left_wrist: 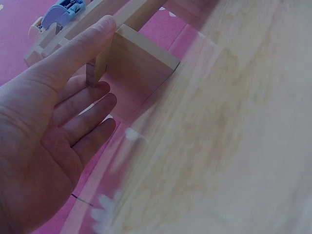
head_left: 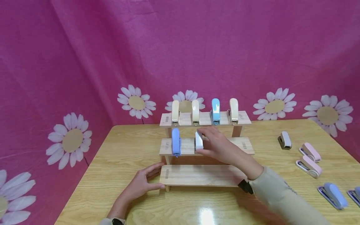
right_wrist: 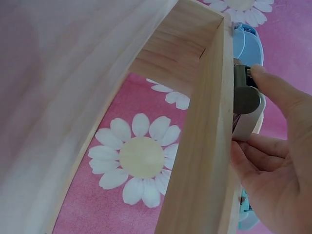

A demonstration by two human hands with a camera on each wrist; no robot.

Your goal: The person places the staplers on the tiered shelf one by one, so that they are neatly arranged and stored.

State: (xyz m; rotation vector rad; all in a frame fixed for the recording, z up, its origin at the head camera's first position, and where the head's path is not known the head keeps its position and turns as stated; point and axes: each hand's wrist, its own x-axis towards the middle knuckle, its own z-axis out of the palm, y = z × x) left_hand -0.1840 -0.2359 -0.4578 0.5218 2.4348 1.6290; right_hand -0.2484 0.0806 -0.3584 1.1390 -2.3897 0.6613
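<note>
My right hand [head_left: 217,145] pinches a small white-and-grey stapler [head_left: 199,140] between thumb and fingers on the middle shelf of a wooden stepped rack [head_left: 202,175]. In the right wrist view, the stapler's dark grey end [right_wrist: 246,90] shows between thumb and fingertips. To its left on that shelf stands a periwinkle-blue stapler [head_left: 176,142]. My left hand [head_left: 142,181] grips the left end of the bottom shelf, thumb at the front corner and index finger towards the back. In the left wrist view, the other fingers [left_wrist: 95,114] are loosely bent beside the shelf's end.
On the top shelf stand cream staplers [head_left: 175,112] and a sky-blue stapler [head_left: 215,111]. At the right of the table [head_left: 112,156] lie another white-and-grey stapler [head_left: 285,140], pink staplers [head_left: 309,165] and blue staplers [head_left: 333,195]. A pink flowered cloth [head_left: 225,47] hangs behind.
</note>
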